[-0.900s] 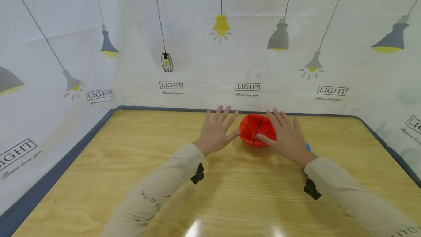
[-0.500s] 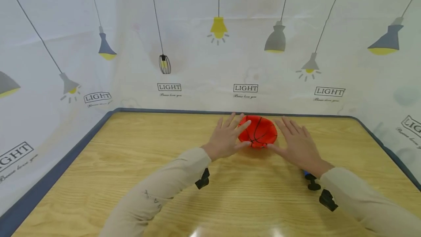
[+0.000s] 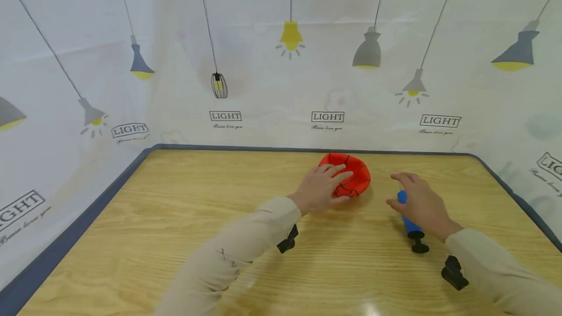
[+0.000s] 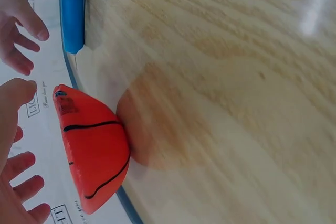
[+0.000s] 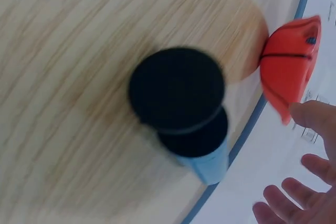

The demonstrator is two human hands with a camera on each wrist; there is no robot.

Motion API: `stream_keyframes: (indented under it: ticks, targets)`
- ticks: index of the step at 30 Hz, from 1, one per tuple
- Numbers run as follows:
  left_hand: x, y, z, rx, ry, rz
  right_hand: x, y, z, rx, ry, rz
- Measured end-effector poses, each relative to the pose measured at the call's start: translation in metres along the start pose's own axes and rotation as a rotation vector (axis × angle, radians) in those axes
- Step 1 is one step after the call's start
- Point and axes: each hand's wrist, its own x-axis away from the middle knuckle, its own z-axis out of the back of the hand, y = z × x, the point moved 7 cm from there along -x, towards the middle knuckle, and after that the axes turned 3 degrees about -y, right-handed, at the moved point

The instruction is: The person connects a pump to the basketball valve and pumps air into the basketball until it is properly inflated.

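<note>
A red toy basketball (image 3: pixel 359 173) with black lines lies caved in like a bowl near the far edge of the table. My left hand (image 3: pixel 319 190) is over its left side, fingers spread, partly covering it in the head view. The left wrist view shows the ball (image 4: pixel 97 148) side-on beyond that hand's fingers. To the ball's right, a blue hand pump (image 3: pixel 411 224) with a black handle lies on the wood. My right hand (image 3: pixel 425 207) hovers over the pump with fingers loosely bent and nothing in them. The pump's black handle end (image 5: pixel 177 90) looms large in the right wrist view.
The wooden table (image 3: pixel 184 208) has a dark blue edge strip (image 3: pixel 246 148). A white backdrop (image 3: pixel 263 52) printed with lamps and LIGHT signs stands around its back and sides.
My left hand has moved right, over the ball. My right hand has moved right, off the ball and over to the pump, which now shows more. The ball has stayed near the same spot.
</note>
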Motion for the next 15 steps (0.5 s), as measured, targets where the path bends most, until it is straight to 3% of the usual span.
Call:
stream_keyframes:
  ticks: [6, 11, 15]
  targets:
    - [-0.007, 0.006, -0.013, 0.043, 0.001, 0.007, 0.001, 0.019, -0.01, -0.076, -0.071, -0.064]
    - [-0.015, 0.005, -0.022, 0.067, 0.001, 0.088, 0.002, 0.031, -0.014, -0.233, -0.105, -0.126]
    - [-0.021, 0.004, -0.028, 0.122, -0.001, 0.15, 0.001, 0.039, -0.016, -0.272, -0.122, -0.162]
